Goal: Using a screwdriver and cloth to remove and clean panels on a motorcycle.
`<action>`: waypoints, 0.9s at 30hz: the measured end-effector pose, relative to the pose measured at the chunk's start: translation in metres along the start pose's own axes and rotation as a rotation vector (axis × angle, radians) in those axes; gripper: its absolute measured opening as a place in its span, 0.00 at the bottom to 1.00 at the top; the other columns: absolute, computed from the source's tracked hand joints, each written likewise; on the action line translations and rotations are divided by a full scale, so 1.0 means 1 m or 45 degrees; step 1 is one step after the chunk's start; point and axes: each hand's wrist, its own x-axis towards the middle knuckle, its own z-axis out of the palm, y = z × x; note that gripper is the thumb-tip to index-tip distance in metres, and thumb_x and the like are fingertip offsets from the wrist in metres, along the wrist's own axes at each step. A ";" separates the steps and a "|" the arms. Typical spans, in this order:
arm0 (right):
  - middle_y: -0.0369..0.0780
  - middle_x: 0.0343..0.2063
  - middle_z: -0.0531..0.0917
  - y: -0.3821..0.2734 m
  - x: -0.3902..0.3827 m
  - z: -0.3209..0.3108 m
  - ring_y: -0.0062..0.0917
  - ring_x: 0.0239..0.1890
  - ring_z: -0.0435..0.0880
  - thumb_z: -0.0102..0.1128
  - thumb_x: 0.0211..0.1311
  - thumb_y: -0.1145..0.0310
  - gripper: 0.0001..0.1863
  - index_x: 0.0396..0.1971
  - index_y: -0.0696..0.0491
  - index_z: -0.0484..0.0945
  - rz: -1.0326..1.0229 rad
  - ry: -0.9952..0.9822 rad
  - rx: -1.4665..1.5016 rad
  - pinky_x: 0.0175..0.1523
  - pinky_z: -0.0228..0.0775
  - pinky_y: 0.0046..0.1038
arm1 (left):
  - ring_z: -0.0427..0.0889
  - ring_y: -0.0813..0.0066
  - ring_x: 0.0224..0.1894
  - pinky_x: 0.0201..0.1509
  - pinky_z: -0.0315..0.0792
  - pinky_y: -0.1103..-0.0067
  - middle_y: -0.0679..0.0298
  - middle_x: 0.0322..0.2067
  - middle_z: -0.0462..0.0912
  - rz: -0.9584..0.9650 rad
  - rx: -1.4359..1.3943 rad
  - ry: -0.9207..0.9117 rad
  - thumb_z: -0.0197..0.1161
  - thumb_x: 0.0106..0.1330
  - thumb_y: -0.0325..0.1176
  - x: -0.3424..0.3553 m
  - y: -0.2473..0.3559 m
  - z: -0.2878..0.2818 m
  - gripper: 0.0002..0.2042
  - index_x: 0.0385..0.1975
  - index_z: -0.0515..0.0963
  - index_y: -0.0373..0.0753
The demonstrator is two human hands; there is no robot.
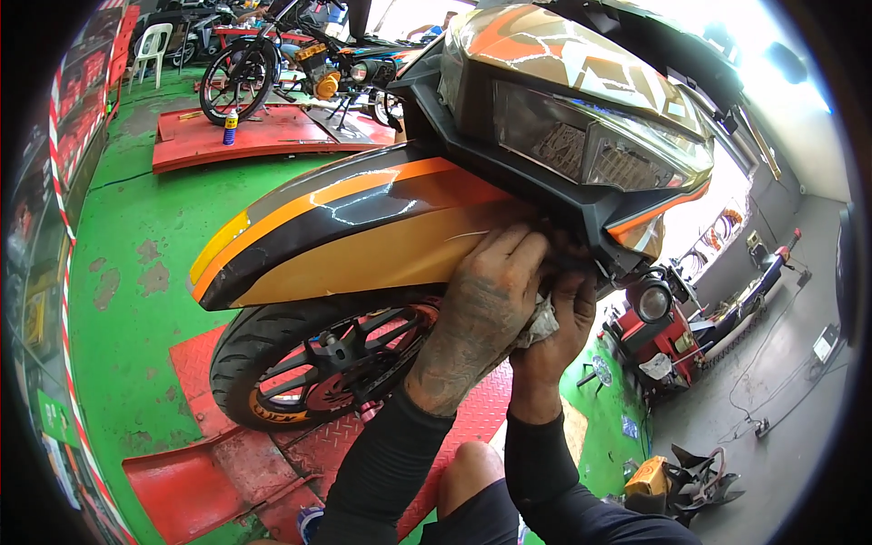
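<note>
A motorcycle front with a gold, black and orange fender [345, 259] stands before me, above the front wheel [236, 377]. My left hand [468, 322] reaches up under the black-edged headlight housing [599, 95] at the rear of the fender, fingers curled; what they hold is hidden. My right hand [559, 359] is just right of it, closed around a crumpled pale rag [536, 324], thumb raised, its fingertips partly in shadow. A small round auxiliary lamp [652, 300] sits right of my hands.
The motorcycle is over red platform plates [209, 468] on a green floor [118, 318]. Behind, another motorcycle [300, 68] stands on a red lift [209, 145] with a spray can [230, 127]. Equipment [668, 345] and loose parts [690, 481] lie at the right; a white chair [150, 50] stands far left.
</note>
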 end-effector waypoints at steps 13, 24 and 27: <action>0.38 0.42 0.82 0.003 -0.005 0.018 0.19 0.42 0.78 0.62 0.67 0.70 0.12 0.46 0.60 0.77 -0.106 0.077 -0.261 0.48 0.71 0.22 | 0.77 0.50 0.38 0.42 0.75 0.63 0.52 0.33 0.75 -0.008 0.067 0.014 0.59 0.56 0.21 -0.004 -0.001 -0.002 0.06 0.33 0.72 0.34; 0.44 0.56 0.78 0.008 0.004 -0.002 0.29 0.56 0.77 0.52 0.73 0.69 0.15 0.55 0.57 0.72 -0.037 -0.282 0.088 0.62 0.68 0.29 | 0.78 0.49 0.40 0.43 0.75 0.64 0.51 0.35 0.75 -0.016 0.023 -0.018 0.58 0.57 0.21 -0.002 0.000 -0.003 0.06 0.34 0.72 0.33; 0.45 0.58 0.76 0.005 0.006 0.007 0.30 0.58 0.76 0.50 0.74 0.67 0.16 0.56 0.57 0.71 -0.044 -0.152 -0.318 0.63 0.67 0.29 | 0.78 0.50 0.40 0.43 0.76 0.65 0.51 0.35 0.75 0.028 0.032 0.011 0.58 0.57 0.21 -0.003 0.000 -0.005 0.07 0.35 0.72 0.33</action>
